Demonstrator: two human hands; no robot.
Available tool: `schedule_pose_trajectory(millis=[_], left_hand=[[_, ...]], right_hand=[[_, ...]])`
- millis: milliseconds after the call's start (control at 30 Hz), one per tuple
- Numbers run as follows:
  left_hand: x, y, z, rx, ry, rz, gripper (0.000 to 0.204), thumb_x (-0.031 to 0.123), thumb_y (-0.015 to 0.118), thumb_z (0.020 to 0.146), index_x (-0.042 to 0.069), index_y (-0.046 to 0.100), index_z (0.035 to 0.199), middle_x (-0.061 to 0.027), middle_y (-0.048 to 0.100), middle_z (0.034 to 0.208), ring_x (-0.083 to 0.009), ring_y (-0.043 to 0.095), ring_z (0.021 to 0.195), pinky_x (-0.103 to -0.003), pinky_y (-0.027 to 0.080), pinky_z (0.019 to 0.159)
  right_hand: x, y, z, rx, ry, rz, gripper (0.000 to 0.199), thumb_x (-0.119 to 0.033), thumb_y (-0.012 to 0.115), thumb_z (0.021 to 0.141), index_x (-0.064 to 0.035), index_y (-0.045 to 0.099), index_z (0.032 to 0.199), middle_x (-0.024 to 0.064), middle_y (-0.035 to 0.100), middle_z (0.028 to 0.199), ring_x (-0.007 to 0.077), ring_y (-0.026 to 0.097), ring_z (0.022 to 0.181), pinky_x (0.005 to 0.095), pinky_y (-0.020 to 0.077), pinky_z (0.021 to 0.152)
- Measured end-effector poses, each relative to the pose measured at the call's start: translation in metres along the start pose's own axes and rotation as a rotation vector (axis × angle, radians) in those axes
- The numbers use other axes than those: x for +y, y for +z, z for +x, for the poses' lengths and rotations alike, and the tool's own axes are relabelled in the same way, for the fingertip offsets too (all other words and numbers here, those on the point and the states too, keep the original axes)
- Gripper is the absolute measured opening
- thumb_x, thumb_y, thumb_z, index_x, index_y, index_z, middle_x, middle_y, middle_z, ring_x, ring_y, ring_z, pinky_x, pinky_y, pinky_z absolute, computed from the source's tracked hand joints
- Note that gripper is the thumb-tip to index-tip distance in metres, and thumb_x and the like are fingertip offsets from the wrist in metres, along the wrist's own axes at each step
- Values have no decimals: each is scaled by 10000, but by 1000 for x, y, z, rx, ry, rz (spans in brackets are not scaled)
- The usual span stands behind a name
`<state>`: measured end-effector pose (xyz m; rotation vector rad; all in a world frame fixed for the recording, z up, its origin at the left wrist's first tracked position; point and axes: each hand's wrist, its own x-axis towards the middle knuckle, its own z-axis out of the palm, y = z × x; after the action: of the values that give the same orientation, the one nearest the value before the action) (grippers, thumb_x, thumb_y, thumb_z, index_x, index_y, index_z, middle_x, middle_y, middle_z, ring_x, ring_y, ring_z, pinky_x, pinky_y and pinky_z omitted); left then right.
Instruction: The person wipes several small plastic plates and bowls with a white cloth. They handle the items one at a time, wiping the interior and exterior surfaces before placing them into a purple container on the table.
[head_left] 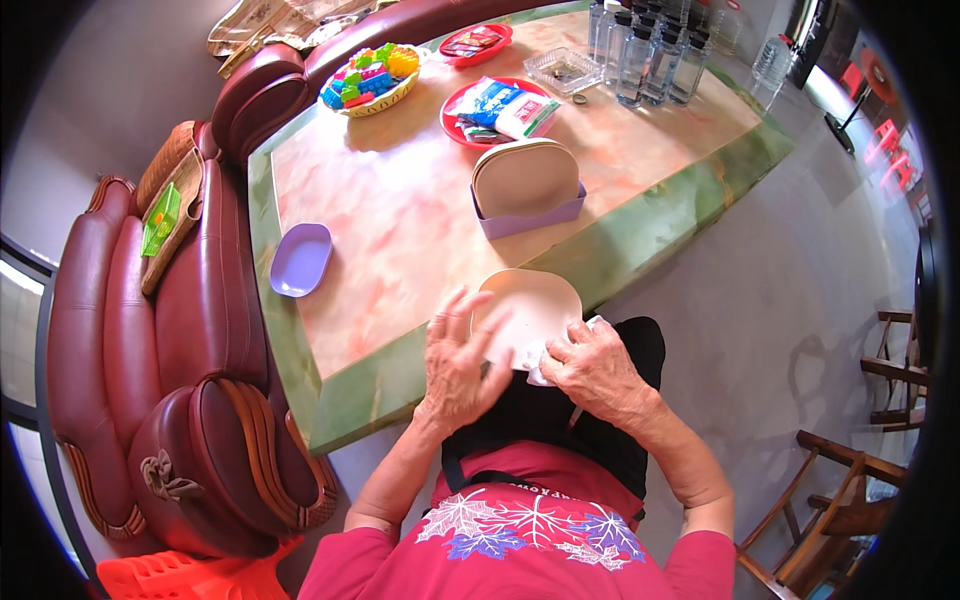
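A cream, rounded plate (530,305) is at the table's near edge, just above my lap. My left hand (458,355) is at the plate's left side with its fingers spread, partly over the plate. At the plate's lower right, my right hand (592,368) is closed around a crumpled white cloth or tissue (537,378), pressed against the plate. Beyond it, several similar cream plates (527,180) stand upright in a purple holder (535,217). A small purple tray (301,260) lies on the table to the left.
The marbled table (390,230) has a green border. Toward its far side are a basket of toy blocks (368,95), a red dish with packets (455,125), a clear plastic box (563,70) and several bottles (635,65). A maroon sofa (215,300) is left; wooden stools (830,510) stand right.
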<state>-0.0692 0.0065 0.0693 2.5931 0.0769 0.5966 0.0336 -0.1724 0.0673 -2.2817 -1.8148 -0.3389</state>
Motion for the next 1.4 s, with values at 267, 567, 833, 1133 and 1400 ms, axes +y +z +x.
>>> schedule_pose_trajectory(millis=[267, 567, 833, 1133, 1400], left_hand=[[8, 12, -5, -151, 41, 125, 323, 229, 686, 816, 173, 647, 1131, -31, 670, 1117, -256, 640, 1019, -528, 347, 1042], [22, 16, 0, 26, -281, -883, 305, 59, 665, 851, 65, 629, 1154, -84, 662, 1063, -191, 638, 937, -298, 511, 825], [-1, 44, -26, -39, -348, -1322, 383, -40, 666, 854, 16, 584, 1224, -40, 639, 1146, -125, 580, 1070, -302, 488, 950], [8, 46, -22, 19, -502, -1447, 337, -24, 684, 851, -33, 601, 1177, -61, 654, 1100, -131, 613, 1003, -302, 525, 902], [-9, 56, -33, -49, -386, -1305, 596, 99, 641, 904, 72, 352, 1424, -105, 455, 1403, -218, 485, 1259, -347, 417, 1050]], right_hand=[[11, -28, 12, 239, 27, 247, 174, -178, 656, 746, -83, 665, 892, 47, 607, 846, 254, 599, 876, 383, 507, 727], [-24, -14, 30, 771, 303, 339, 310, -94, 722, 730, -81, 660, 1034, 135, 579, 1032, 316, 547, 890, 424, 468, 771], [-34, 8, 41, 702, 438, 355, 349, -254, 657, 771, -148, 665, 1104, 83, 587, 1226, 333, 469, 1158, 474, 318, 944], [-2, 36, 52, 756, 705, 808, 328, -64, 653, 771, -40, 652, 1098, 123, 658, 1068, 336, 583, 1051, 431, 433, 938], [-41, 15, 40, 550, 242, 379, 284, -211, 644, 786, -93, 701, 1038, 79, 651, 1165, 304, 561, 1165, 482, 324, 1037]])
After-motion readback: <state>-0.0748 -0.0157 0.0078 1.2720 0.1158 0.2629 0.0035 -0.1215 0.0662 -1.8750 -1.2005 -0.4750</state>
